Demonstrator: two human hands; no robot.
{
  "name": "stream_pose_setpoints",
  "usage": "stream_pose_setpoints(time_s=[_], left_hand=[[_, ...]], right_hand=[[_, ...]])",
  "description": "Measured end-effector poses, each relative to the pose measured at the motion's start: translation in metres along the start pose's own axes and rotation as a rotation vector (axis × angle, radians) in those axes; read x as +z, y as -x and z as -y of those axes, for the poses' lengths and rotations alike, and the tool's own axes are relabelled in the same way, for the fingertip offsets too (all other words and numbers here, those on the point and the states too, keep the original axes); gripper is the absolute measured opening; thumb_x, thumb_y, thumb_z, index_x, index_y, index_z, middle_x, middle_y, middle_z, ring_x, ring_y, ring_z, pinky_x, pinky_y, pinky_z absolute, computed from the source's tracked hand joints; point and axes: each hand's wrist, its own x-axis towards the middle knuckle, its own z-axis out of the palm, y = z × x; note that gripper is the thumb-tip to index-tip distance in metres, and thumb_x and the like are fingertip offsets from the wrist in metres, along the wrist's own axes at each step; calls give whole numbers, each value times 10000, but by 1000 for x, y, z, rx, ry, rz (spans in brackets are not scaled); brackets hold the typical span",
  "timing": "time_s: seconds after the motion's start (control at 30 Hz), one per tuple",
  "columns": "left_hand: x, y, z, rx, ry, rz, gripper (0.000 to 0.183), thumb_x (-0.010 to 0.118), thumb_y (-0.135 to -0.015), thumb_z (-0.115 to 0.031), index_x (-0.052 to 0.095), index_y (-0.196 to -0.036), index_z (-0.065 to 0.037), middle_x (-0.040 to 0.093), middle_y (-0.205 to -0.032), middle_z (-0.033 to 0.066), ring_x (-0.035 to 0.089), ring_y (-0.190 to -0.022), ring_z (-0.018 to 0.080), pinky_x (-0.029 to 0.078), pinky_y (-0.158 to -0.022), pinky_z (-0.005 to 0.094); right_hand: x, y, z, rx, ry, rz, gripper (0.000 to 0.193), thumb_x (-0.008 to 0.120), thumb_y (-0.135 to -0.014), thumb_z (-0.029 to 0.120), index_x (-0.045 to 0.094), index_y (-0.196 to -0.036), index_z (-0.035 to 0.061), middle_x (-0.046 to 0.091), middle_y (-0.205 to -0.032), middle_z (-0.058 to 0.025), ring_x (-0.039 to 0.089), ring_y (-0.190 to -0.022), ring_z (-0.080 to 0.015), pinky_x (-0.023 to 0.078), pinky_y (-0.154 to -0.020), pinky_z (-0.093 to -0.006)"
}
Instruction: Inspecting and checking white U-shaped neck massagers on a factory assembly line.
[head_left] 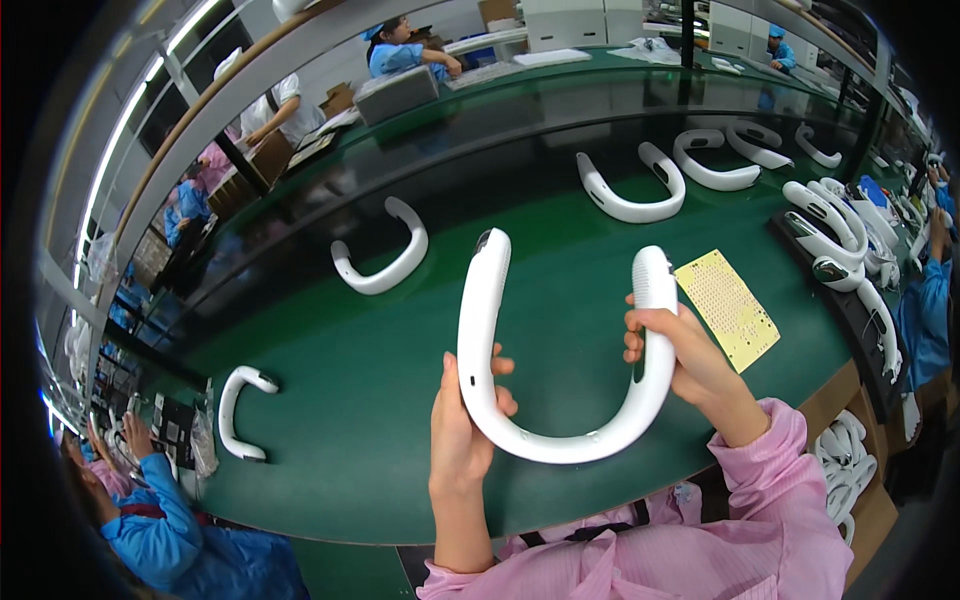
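A white U-shaped neckband fan [560, 447] is held up over the green table, its two ends pointing away from me. My left hand [465, 420] grips its left arm, thumb on the outer side and fingertips showing inside the curve. Around the right arm, near the perforated end, my right hand [685, 350] is closed, with fingers coming through to the inner side. A small dark slot shows on the left arm. Just right of my right hand lies a yellow sheet [728, 310] with rows of small marks.
More white neckbands lie across the green table [330, 400]: one far left [228, 410], one beyond my left hand [400, 268], several at the back right. A black tray [850, 330] of neckbands lines the right edge, above a cardboard box [875, 510]. Co-workers in blue sit at both sides.
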Motion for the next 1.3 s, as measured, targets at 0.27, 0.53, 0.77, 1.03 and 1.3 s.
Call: stream_pose_setpoints(time_s=[0.27, 0.53, 0.77, 1.03, 1.3], left_hand=[[-5, -15, 19, 77, -148, -114, 363, 433, -951, -230, 474, -1216, 16, 483, -1247, 132, 495, -1085, 229, 418, -924, 359], [-10, -11, 16, 28, -214, -134, 246, 470, -895, -105, 530, -1102, 13, 573, -1095, 128, 564, -946, 194, 458, -810, 301], [7, -9, 24, 119, -357, -106, 187, 491, -883, -70, 561, -1042, -3, 588, -1039, 113, 583, -884, 175, 468, -764, 285], [50, 10, 11, 898, -1550, 203, 620, 707, -741, -213, 450, -1266, -7, 426, -1321, 159, 421, -1191, 344, 330, -988, 466], [34, 39, -19, 517, -1029, 565, 528, 739, -734, -349, 556, -1022, 55, 634, -808, 145, 630, -617, 203, 508, -574, 314]], right_hand=[[-4, -170, -10, -63, -392, -117, 422, 559, -882, 247, 374, -1145, -27, 433, -1155, -215, 526, -1028, -295, 421, -938, -469], [-112, -240, 16, -1021, 1731, -833, 321, 655, -631, 97, 565, -920, -8, 551, -917, -178, 525, -948, -329, 409, -874, -451], [-168, -191, 78, -1059, 1792, -536, 312, 693, -734, 211, 579, -979, 55, 538, -927, -119, 479, -958, -308, 327, -862, -487], [-10, 1, 73, -1006, 1745, 393, 328, 687, -751, 223, 558, -1006, 62, 500, -927, -102, 447, -947, -291, 317, -858, -433], [-10, 36, 29, -860, 869, 329, 764, 737, -717, 410, 397, -1286, 31, 463, -1249, -120, 410, -1178, -264, 336, -986, -388]])
